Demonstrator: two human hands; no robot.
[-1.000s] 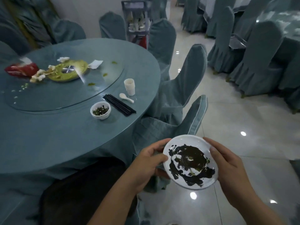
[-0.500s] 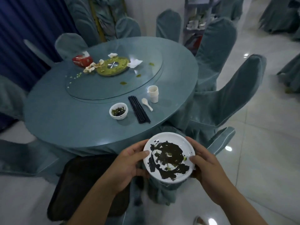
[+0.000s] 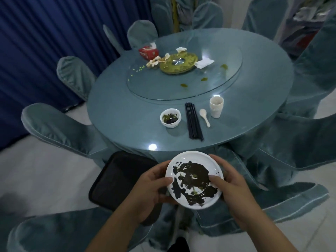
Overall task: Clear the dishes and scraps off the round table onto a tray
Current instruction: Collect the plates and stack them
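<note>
White plate (image 3: 194,180), dark-sauce-smeared — left hand (image 3: 151,186) and right hand (image 3: 231,184) are gripping its opposite rims, holding it above the black tray (image 3: 120,179) — near the bench (image 3: 127,128).

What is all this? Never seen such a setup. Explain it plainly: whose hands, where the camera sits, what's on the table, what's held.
No machine here: a person wears one camera on the head, looking down at their own hands. The left hand and right hand grip a white plate smeared with dark sauce. On the round table lie a small bowl of scraps, black chopsticks, a white spoon and stacked cups. The glass turntable carries a yellow-green disc, napkins and a red tissue box. A dark tray sits below the table's edge.
</note>
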